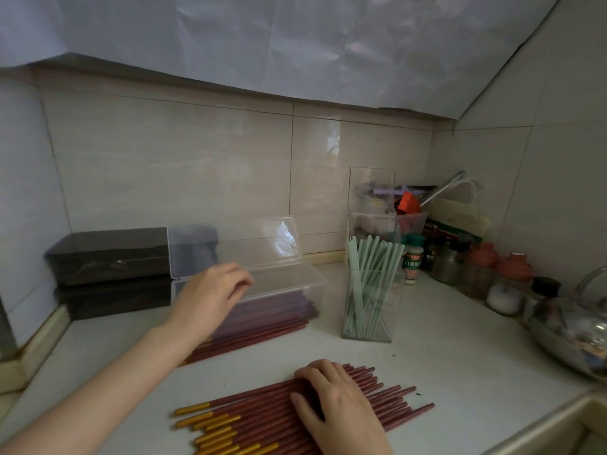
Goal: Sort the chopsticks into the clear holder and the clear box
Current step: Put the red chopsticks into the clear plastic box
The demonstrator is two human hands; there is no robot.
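Several red chopsticks with gold ends (253, 412) lie in a loose row on the white counter near me. My right hand (331, 405) lies flat on top of them, fingers curled over their middle. A clear box (312, 280) with its lid (236, 247) standing open sits further back and holds more red chopsticks (279, 310), some poking out over its near side. My left hand (210, 293) hovers over the box's front rim, fingers bent and holding nothing. To the right, a tall clear holder (371, 310) stands full of pale green chopsticks (368, 267).
Two dark boxes (108, 257) are stacked at the back left. Behind the holder stand a clear organiser (371, 198), spice jars (412, 261) and bottles. A metal kettle (574, 330) sits at the right. A sink edge (558, 425) runs along the lower right.
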